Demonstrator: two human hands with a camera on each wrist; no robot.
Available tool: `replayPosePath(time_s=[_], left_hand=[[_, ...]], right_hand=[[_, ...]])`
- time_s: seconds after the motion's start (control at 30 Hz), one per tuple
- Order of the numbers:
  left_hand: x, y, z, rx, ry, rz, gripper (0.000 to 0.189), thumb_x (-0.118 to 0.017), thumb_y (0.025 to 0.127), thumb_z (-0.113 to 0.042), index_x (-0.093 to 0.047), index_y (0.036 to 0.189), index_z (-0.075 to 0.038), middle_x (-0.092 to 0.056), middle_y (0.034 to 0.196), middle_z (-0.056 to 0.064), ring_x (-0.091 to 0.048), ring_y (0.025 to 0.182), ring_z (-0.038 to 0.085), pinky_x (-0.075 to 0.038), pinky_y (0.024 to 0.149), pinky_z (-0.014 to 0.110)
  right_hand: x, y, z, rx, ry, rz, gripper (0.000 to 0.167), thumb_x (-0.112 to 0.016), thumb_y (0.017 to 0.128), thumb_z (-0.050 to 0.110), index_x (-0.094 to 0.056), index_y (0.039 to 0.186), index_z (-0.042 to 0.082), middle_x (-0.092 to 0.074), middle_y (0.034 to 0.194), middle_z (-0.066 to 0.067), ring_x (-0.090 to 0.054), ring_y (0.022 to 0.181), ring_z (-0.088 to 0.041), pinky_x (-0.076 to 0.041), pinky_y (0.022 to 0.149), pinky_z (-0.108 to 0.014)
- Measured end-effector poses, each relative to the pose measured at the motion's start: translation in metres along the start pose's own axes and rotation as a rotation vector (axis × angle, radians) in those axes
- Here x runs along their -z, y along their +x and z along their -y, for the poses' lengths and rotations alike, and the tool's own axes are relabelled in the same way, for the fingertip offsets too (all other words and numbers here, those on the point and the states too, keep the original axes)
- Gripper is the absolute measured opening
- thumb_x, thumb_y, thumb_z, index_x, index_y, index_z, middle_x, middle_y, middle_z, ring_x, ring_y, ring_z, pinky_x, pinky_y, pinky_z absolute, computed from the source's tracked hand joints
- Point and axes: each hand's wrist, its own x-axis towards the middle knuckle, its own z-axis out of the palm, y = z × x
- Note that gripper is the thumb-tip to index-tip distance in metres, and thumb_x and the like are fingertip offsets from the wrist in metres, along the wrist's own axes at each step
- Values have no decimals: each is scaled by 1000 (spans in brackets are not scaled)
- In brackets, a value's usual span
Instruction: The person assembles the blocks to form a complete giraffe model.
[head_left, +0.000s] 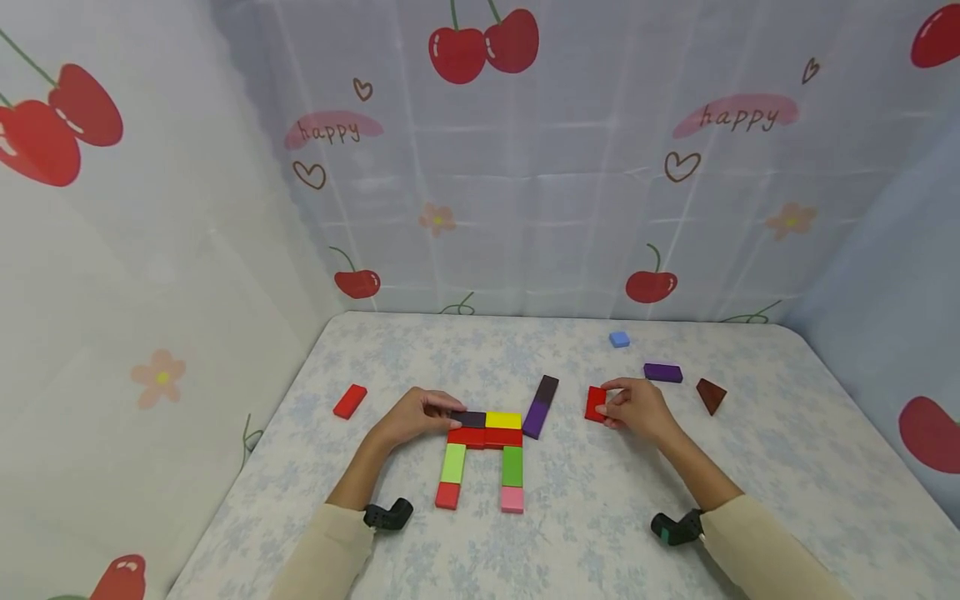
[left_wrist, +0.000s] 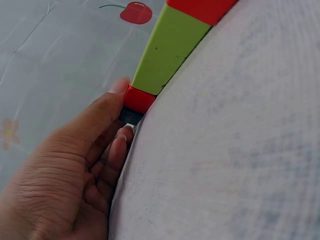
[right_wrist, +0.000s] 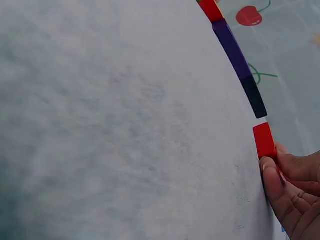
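My left hand (head_left: 416,412) pinches the left end of a black block (head_left: 471,420), its fingers behind and thumb in front. That block lies beside a yellow block (head_left: 503,420), above two red blocks (head_left: 502,437). Legs run down from them: a light green block (head_left: 453,463) ending in red, and a green block (head_left: 512,467) ending in a pink one (head_left: 512,500). Touching the right end, a purple block (head_left: 536,420) and a dark block (head_left: 547,388) slant upward. Farther right, my right hand (head_left: 637,407) pinches a red block (right_wrist: 264,141) between thumb and fingers, low at the table.
A loose red block (head_left: 350,402) lies on the left of the table (head_left: 585,517). Toward the back right are a blue block (head_left: 619,339), a purple block (head_left: 663,372) and a brown triangular block (head_left: 710,396). A cherry-print curtain (head_left: 525,183) surrounds the table's back and sides.
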Motion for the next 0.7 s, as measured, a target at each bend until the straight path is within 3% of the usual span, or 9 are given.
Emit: replayPosePath(time_s=[0.33, 0.7], left_hand=[[0, 1, 1, 8, -2, 8, 27, -83, 87, -18, -80, 114, -18, -74, 111, -1, -59, 83, 19, -47, 66, 25], [0, 1, 1, 10, 2, 4, 28, -83, 87, -16, -80, 114, -18, -74, 110, -1, -61, 84, 18, -49, 67, 24]], right_hand=[[-2, 39, 5, -85, -11, -69, 45, -73, 93, 5, -58, 134, -7, -71, 88, -15, -70, 63, -16, -57, 62, -26], [-9, 70, 9, -142, 97, -94, 46, -74, 93, 6, -58, 136, -3, -71, 93, -19, -70, 62, -15, -58, 61, -30]])
